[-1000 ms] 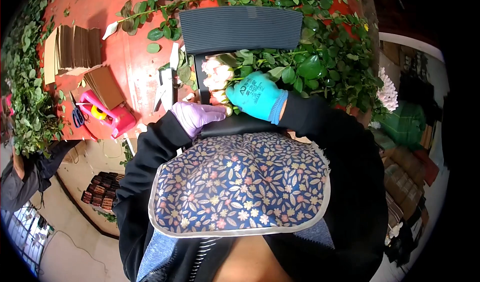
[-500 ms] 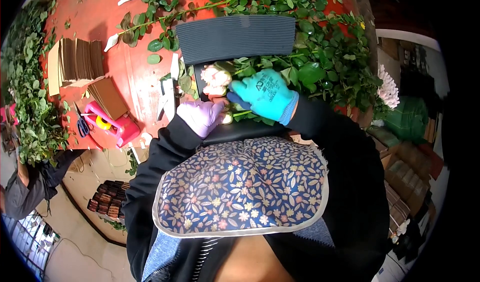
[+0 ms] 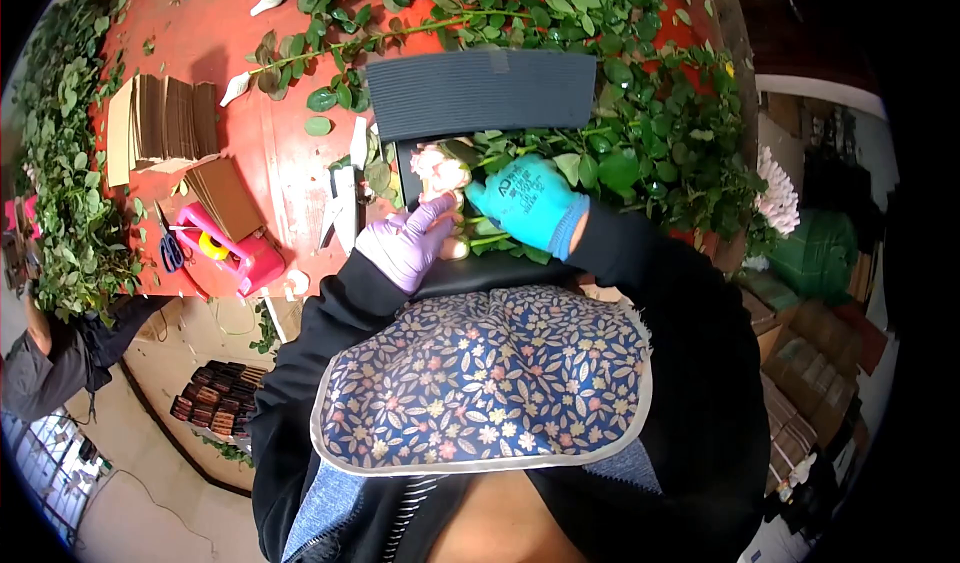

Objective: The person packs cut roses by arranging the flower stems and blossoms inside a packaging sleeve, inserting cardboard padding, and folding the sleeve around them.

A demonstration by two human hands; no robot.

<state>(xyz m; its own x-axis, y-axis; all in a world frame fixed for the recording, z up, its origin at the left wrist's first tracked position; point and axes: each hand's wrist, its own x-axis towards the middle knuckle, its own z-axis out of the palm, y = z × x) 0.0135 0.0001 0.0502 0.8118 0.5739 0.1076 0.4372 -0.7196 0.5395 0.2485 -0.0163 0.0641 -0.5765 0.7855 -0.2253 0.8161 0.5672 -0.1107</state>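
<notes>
Pale pink roses lie with their heads at the left end of a black holder, their green stems and leaves running right. My left hand, in a thin lilac glove, has its fingers closed around the lower rose heads. Close beside it my right hand, in a teal coated glove, is curled over the stems just behind the heads; its fingertips are partly hidden. A dark grey corrugated sheet slants across just beyond both hands.
Leafy rose stems cover the table's right and far side. On the red table at left are brown cardboard pieces, a pink tape dispenser, scissors and white-wrapped buds. Another person's sleeve shows far left.
The left fingers have lifted and spread somewhat higher along the rose heads. My right hand has shifted slightly left and down, its fingers tucked further under. The whole view has moved a little.
</notes>
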